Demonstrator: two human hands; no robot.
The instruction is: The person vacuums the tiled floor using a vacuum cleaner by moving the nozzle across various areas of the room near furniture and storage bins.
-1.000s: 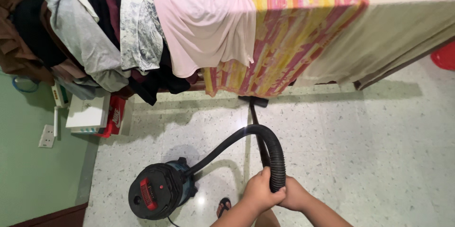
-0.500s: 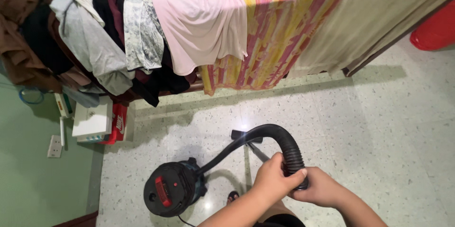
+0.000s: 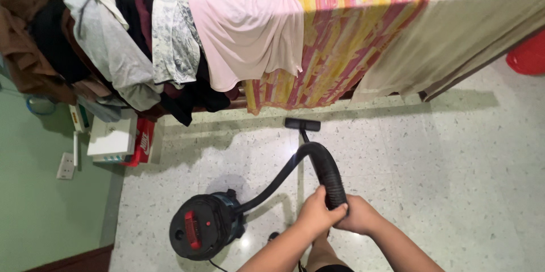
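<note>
I stand on a speckled pale terrazzo floor (image 3: 431,181) beside green walls (image 3: 34,209). One black vacuum hose (image 3: 326,172) — my left hand (image 3: 317,215) and right hand (image 3: 355,216) both closed around it — joins one canister (image 3: 201,231) to one floor nozzle (image 3: 302,124).

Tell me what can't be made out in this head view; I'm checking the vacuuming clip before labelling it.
- The wand: its lower end is hidden behind the black hose.
- The left hand and right hand: their palms are hidden against the hose.
- The rail: covered by the striped cloth and other laundry.
- The red thing: cut by the right edge.
- The canister's cord: cut by the bottom edge.
</note>
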